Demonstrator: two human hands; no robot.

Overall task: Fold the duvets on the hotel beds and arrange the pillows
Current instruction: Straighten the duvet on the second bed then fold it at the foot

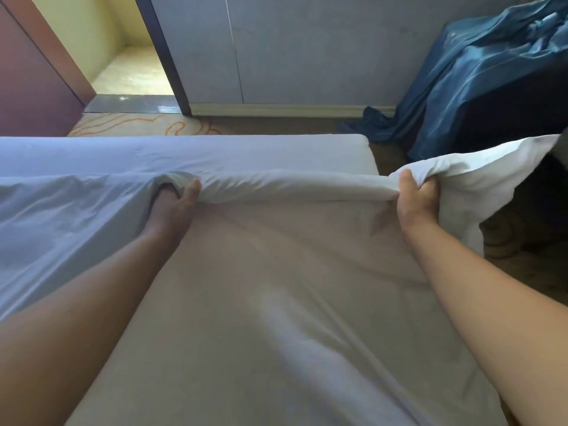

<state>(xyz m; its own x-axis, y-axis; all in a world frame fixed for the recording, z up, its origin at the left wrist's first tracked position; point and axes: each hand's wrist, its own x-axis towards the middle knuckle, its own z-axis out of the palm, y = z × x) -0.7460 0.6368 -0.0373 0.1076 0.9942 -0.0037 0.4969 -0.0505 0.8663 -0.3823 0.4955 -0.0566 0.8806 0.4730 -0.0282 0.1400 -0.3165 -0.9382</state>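
Note:
A white duvet (276,287) lies spread over the bed (215,152), stretched taut between my two hands. My left hand (176,204) grips a fold of its far edge near the middle of the bed. My right hand (416,195) is shut on the same edge at the duvet's right corner, which sticks out puffy and white past the bed's right side. Beyond the held edge the white bottom sheet shows bare. No pillow is in view.
A blue satin cloth (479,78) drapes over dark furniture at the right, trailing onto the patterned carpet (147,124). A grey wall panel (292,50) stands behind the bed. A doorway (123,63) opens at the back left beside a reddish-brown door.

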